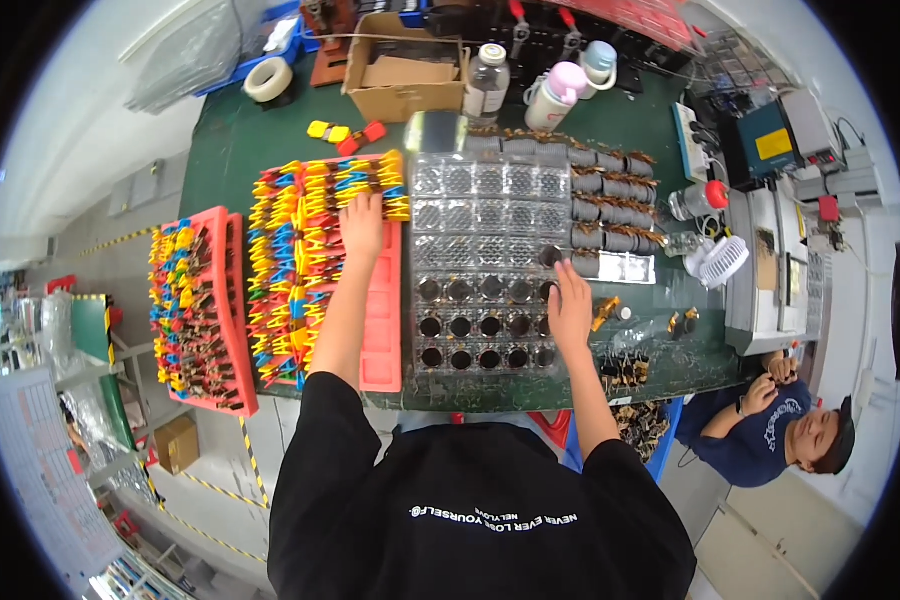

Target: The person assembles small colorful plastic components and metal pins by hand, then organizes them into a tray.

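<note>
My left hand [362, 228] reaches over the red tray [381, 340], its fingers closed among rows of yellow, blue and red spring clips [300, 215]. Its fingertips are partly lost among the clips, which seem to carry small dark parts. My right hand [570, 308] is at the right edge of a clear plastic blister tray [490, 218]. Its fingertips are at a dark round part [550, 257] in the third row and appear to pinch it. Similar dark round parts fill pockets in the nearer rows; pockets in the farther rows show no such parts.
Another clip-filled red tray [232, 310] stands left. Grey cylinders with copper-coloured wires [615, 187] lie right of the blister tray. Bottles [486, 85], a cardboard box [405, 75] and tape [268, 80] stand at the back. A small white fan [722, 262] and another person [770, 425] are right.
</note>
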`<state>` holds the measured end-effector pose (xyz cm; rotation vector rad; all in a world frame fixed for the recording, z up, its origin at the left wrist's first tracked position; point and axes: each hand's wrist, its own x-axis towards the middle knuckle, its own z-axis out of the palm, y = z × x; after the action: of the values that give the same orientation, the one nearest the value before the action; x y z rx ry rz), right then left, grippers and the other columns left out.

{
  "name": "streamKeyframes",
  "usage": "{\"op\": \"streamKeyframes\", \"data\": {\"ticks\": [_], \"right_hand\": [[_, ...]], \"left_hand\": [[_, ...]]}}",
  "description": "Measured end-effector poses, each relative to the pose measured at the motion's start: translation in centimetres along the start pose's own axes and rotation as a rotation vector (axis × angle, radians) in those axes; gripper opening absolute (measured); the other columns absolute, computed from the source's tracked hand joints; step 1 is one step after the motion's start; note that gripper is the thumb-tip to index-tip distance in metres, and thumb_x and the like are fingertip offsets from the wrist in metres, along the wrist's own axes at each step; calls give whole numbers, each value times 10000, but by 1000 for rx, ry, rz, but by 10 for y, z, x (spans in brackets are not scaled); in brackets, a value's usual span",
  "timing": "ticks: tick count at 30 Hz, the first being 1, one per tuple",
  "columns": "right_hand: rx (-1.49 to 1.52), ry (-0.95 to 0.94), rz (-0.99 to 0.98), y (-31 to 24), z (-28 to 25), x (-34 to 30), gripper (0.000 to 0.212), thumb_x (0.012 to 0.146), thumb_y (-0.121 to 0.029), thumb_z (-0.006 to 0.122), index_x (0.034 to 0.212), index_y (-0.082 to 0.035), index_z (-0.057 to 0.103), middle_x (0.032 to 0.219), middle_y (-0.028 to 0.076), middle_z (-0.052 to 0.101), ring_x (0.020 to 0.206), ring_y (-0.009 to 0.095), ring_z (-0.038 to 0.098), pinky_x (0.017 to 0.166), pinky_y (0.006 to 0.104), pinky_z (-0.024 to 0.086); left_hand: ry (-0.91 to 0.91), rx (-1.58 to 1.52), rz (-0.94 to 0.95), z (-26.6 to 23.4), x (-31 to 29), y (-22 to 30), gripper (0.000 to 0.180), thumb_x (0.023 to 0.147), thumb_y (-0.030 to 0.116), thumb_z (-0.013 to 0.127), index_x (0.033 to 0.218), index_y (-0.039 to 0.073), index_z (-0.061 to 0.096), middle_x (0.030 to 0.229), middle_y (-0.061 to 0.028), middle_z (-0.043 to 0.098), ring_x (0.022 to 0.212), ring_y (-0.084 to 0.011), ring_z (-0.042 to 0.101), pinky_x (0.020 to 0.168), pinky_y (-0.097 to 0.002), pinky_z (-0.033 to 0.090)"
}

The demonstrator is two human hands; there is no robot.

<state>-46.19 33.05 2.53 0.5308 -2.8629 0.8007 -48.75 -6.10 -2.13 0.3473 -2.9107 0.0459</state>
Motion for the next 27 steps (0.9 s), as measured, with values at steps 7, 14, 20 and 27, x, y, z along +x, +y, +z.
{"op": "streamKeyframes", "data": {"ticks": [7, 14, 20, 27], "right_hand": [[92, 52, 90, -45, -26, -52, 329, 841, -47, 550, 1169, -66, 565, 1255, 99, 518, 1116, 304, 474, 940, 386, 397], [771, -123, 370, -116, 2, -89, 280, 933, -156, 508, 1197, -67, 532, 1000, 100, 628, 780, 149, 616, 680, 261, 498], [597, -516, 336, -190, 11, -88, 394, 957, -380, 422, 1121, -49, 558, 857, 158, 657, 712, 261, 642, 644, 337, 504], [127, -762, 75, -247, 6, -151, 531, 892, -534, 414, 805, -92, 696, 718, 150, 652, 729, 350, 635, 661, 430, 501]], "left_hand": [[57, -260, 87, -32, -1, -16, 260, 727, 148, 693, 940, 87, 558, 948, -88, 556, 901, -279, 554, 765, -402, 440], [-193, -1502, -280, -98, -120, 18, 276, 911, 146, 576, 1138, 8, 499, 962, -41, 593, 906, -112, 550, 777, -261, 446], [-695, -1789, -422, -129, -259, 34, 341, 947, 165, 516, 1230, -13, 453, 998, -41, 603, 880, -106, 580, 771, -251, 473], [-833, -1748, -238, -142, -364, 0, 301, 926, 160, 552, 1160, -6, 459, 970, -35, 586, 870, -82, 567, 748, -244, 469]]}}
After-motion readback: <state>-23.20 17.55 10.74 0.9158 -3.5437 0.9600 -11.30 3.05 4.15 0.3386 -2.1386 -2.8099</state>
